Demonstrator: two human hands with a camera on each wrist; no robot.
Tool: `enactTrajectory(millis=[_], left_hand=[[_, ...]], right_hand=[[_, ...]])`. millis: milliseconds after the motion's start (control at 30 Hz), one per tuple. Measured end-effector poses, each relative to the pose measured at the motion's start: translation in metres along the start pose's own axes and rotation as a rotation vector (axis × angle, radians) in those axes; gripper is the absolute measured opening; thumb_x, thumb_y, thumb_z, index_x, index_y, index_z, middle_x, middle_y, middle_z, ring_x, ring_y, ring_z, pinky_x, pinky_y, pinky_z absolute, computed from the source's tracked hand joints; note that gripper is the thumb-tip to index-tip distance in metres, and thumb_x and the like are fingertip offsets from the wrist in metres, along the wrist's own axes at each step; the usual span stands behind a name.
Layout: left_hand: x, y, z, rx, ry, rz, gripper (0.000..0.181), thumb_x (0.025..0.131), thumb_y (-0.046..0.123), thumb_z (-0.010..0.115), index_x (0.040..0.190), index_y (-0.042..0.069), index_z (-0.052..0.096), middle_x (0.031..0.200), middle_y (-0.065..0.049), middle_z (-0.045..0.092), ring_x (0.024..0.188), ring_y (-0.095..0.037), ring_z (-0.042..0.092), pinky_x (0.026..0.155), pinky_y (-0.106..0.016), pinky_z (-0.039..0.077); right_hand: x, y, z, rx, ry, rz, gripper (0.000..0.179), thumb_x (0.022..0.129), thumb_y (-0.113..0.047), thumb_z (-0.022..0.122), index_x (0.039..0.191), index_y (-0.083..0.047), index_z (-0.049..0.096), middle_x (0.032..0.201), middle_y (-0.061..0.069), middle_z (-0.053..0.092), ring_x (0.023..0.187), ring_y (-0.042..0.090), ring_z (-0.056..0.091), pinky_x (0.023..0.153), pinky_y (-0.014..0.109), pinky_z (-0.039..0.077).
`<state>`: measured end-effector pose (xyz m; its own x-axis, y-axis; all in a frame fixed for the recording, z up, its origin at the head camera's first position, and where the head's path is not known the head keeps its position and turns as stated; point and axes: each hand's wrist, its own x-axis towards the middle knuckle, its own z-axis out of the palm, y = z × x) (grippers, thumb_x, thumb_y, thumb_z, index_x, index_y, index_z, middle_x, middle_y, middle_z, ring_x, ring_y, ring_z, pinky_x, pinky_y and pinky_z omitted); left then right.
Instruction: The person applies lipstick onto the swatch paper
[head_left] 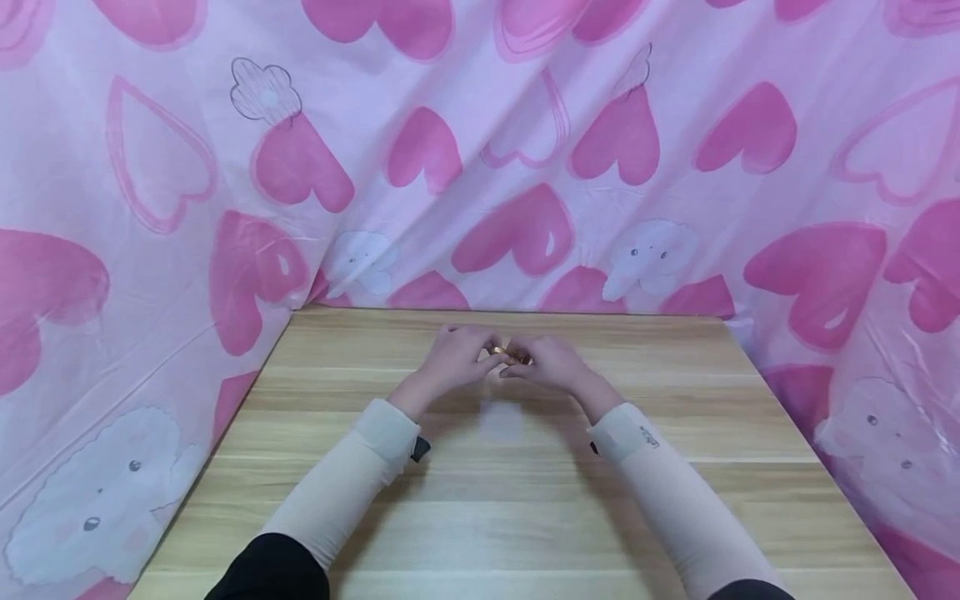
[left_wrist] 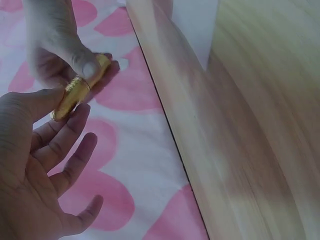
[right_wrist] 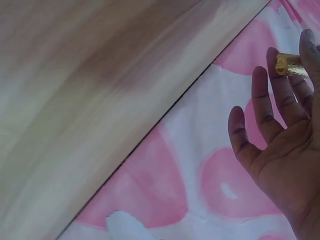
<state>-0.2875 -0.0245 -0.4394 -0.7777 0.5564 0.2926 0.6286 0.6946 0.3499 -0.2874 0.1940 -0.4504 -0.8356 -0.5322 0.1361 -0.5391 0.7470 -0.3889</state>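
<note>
A small, shiny gold cylinder (left_wrist: 75, 95) with a seam near its middle is held between both hands, above the far part of the wooden table. My left hand (head_left: 457, 357) pinches one end between thumb and fingers; the other fingers are loosely spread in the left wrist view. The opposite end is pinched by my right hand (head_left: 551, 363), its thumb lying along the top. In the right wrist view, one crinkled round end of the cylinder (right_wrist: 284, 65) shows by the right fingertips. Fingers hide part of it, and its exact kind cannot be told.
A pale, see-through square (head_left: 500, 421) lies on the wooden table (head_left: 480, 517) between the forearms. Pink and white heart-patterned cloth (head_left: 517, 229) hangs behind the table's far edge and along both sides.
</note>
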Motion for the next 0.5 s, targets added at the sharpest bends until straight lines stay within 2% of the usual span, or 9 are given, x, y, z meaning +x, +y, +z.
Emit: enactTrajectory(millis=[133,233,367,500], left_hand=[[0.0,-0.006,0.003,0.029,-0.004,-0.025,0.015,0.096,0.046,0.067,0.095,0.03,0.067,0.101,0.016,0.072,0.099,-0.008,0.064,0.097,-0.049,0.038],[0.001,-0.008,0.006,0.024,-0.014,-0.02,0.016,0.095,0.046,0.068,0.098,0.03,0.069,0.103,0.016,0.072,0.101,-0.008,0.064,0.097,-0.05,0.039],[0.003,-0.009,0.008,0.021,-0.01,0.001,0.02,0.095,0.047,0.067,0.107,0.032,0.072,0.104,0.018,0.072,0.102,-0.006,0.063,0.095,-0.049,0.038],[0.005,-0.009,0.008,0.03,0.017,0.014,0.017,0.094,0.048,0.067,0.104,0.035,0.074,0.101,0.021,0.072,0.1,-0.004,0.062,0.095,-0.048,0.037]], right_hand=[[-0.002,0.007,0.001,0.075,0.003,0.009,0.019,0.09,-0.035,0.077,0.103,-0.023,0.072,0.087,-0.012,0.069,0.08,0.007,0.063,0.071,0.031,0.053],[-0.003,0.01,0.002,0.097,0.008,-0.008,0.019,0.092,-0.031,0.076,0.107,-0.02,0.073,0.091,-0.01,0.07,0.084,0.007,0.064,0.074,0.032,0.053],[-0.004,0.012,0.0,0.1,0.016,-0.02,0.021,0.094,-0.033,0.072,0.111,-0.021,0.073,0.093,-0.011,0.071,0.086,0.007,0.065,0.077,0.033,0.053],[-0.005,0.016,-0.001,0.074,0.041,-0.035,0.019,0.094,-0.033,0.073,0.109,-0.022,0.074,0.091,-0.012,0.071,0.085,0.007,0.065,0.077,0.034,0.053]])
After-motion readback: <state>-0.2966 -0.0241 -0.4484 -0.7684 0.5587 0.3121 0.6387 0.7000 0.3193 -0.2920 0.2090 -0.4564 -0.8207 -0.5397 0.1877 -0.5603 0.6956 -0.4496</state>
